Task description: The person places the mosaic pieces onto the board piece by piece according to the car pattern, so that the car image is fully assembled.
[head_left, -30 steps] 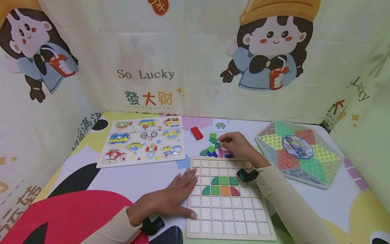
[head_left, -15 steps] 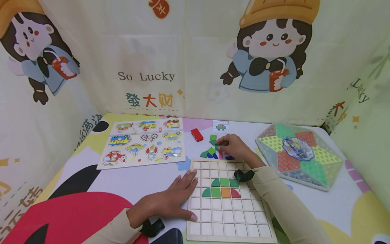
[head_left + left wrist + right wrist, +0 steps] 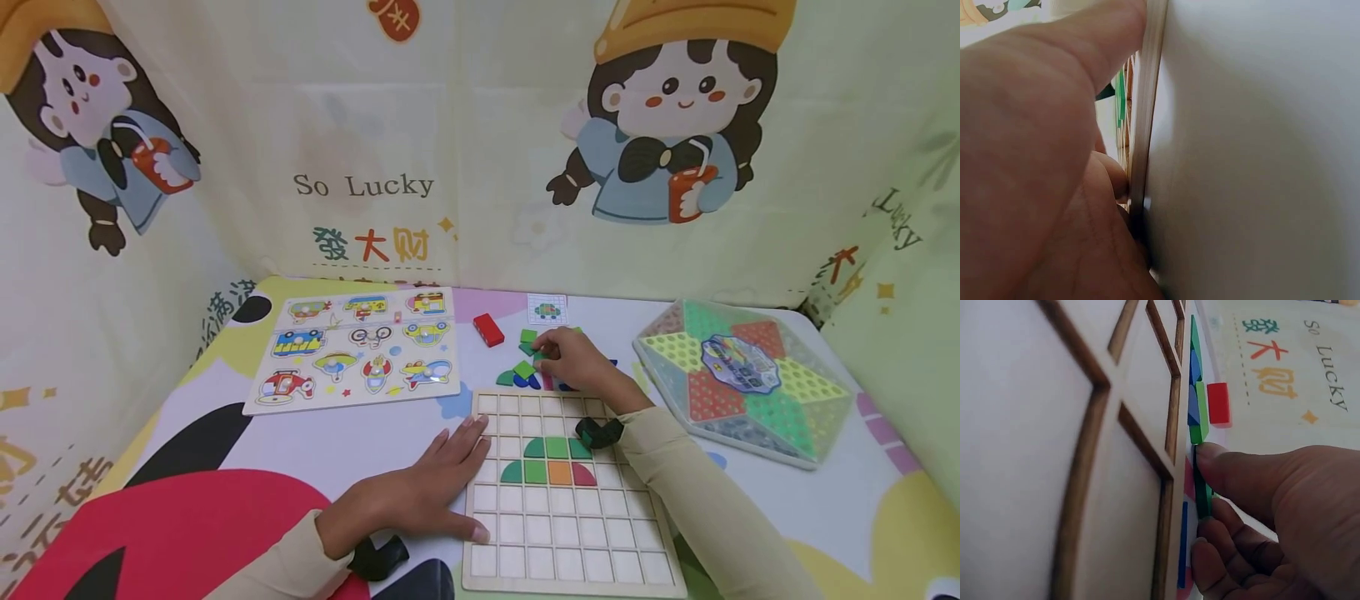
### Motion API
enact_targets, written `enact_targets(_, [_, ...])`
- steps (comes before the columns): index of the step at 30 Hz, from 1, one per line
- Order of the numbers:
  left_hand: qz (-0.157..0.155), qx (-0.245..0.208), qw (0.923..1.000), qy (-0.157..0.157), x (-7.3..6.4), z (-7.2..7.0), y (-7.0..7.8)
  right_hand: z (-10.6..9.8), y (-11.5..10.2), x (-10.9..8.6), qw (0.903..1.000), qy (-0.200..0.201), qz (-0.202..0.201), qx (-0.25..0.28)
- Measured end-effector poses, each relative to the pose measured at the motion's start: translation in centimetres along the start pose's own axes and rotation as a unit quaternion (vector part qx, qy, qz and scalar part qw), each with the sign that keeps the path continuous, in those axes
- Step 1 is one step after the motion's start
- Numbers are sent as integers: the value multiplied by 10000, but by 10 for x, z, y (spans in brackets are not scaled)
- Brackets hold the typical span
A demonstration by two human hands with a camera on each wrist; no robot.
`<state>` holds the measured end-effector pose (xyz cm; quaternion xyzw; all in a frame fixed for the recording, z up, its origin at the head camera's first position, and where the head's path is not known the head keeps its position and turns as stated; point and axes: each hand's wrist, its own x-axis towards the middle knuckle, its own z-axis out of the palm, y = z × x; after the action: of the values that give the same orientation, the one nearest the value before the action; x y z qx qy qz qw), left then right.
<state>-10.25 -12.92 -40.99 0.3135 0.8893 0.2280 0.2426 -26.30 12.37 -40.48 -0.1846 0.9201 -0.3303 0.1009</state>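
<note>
A wooden grid board (image 3: 558, 571) lies in front of me. Green quarter-circles and squares, an orange square (image 3: 559, 473) and a red quarter-circle (image 3: 583, 474) form two rows in its cells. My left hand (image 3: 420, 500) rests at the board's left edge, fingers straight and thumb spread onto the frame; the left wrist view has the thumb beside the board's side. Just beyond the far edge, my right hand (image 3: 573, 362) pinches a dark green piece (image 3: 1201, 487) between thumb and fingers, among loose pieces. A light green square (image 3: 523, 369) and blue pieces lie left of those fingers.
Behind the loose pieces are a red block (image 3: 488, 330) and a small pattern card (image 3: 547, 309). A vehicle peg puzzle (image 3: 352, 342) lies at left. To the right sits a hexagonal Chinese checkers box (image 3: 742, 379). A printed curtain (image 3: 495, 142) hangs behind the table.
My right hand has shifted slightly left and toward the board, its fingers lower over the green pieces. My left hand and the pieces in the board stay where they were.
</note>
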Motion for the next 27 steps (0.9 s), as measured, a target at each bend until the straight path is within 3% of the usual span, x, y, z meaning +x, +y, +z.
enact_targets(5, [-4, 18, 10000, 6, 0, 0, 0, -2, -3, 0, 9994, 2, 287, -168])
enact_targets(12, [32, 4, 10000, 16, 1, 0, 1, -5, -6, -1, 9992, -79, 280, -281])
enact_targets(27, [-15, -31, 10000, -3, 1, 0, -1, -4, -6, 0, 9993, -141, -161, -306])
